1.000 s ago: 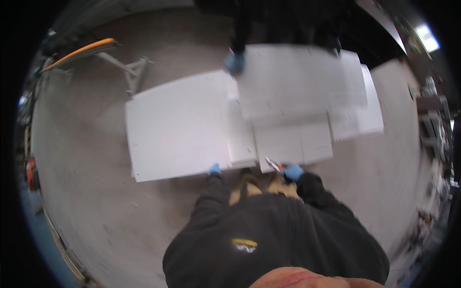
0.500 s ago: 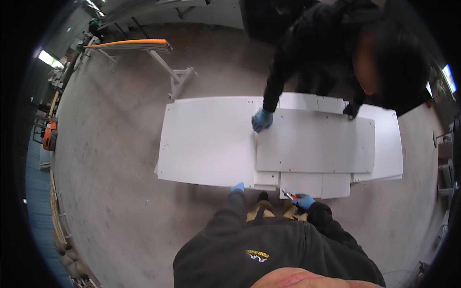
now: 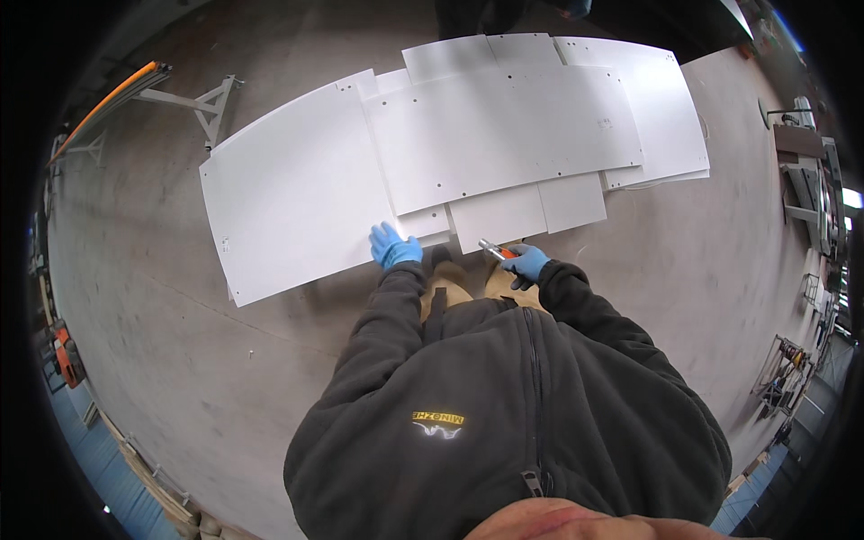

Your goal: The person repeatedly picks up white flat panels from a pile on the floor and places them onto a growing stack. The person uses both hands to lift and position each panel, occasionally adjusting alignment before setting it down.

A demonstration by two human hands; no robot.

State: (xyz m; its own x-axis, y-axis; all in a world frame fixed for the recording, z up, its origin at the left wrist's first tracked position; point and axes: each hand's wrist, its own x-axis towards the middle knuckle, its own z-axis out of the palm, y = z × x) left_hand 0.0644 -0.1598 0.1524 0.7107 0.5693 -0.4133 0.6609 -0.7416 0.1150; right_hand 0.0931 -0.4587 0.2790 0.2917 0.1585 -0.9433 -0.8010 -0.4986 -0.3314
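White flat panels lie in overlapping layers before me. My left hand [image 3: 394, 245], in a blue glove, rests with fingers spread on the near right corner of the large left panel [image 3: 292, 193]. My right hand [image 3: 529, 264], gloved too, is closed round a hand tool [image 3: 491, 248] with a silver metal end and an orange-and-dark grip; its exact kind is unclear. The tool points at the near edge of a smaller panel [image 3: 495, 218], apart from my left hand. A long panel with small dark holes [image 3: 504, 135] lies on top in the middle.
Another panel [image 3: 648, 108] extends to the right end of the stack. A co-worker's dark clothing [image 3: 477, 13] shows at the top edge. To the far left stands a white metal stand [image 3: 202, 103] with an orange-topped bar. Racks and shelving [image 3: 801, 171] line the right side.
The view has shifted and turned, so the panels sit higher and tilted. My left hand shows further onto the panel. The co-worker's hands no longer show on the panels; my right hand keeps the tool.
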